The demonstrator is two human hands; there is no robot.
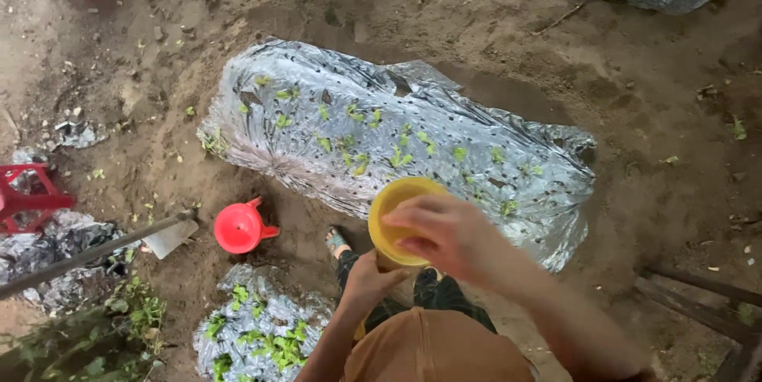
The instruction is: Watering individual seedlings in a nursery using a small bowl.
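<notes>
A long mound under silver perforated sheeting (413,144) with seedlings lies ahead on bare soil; a red watering can (240,227) sits left; my right hand (452,233) clasps the yellow bowl's (394,206) rim; my left hand (371,277) cups beneath.

Yellow plastic bowl (394,219): round, tipped on its side (opening facing away). Held above the bare soil, beside silver mulch sheeting.

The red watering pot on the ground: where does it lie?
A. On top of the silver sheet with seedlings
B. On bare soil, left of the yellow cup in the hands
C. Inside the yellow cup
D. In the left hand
B: the red watering pot lies on bare soil, left of the yellow cup, apart from both hands.
</notes>
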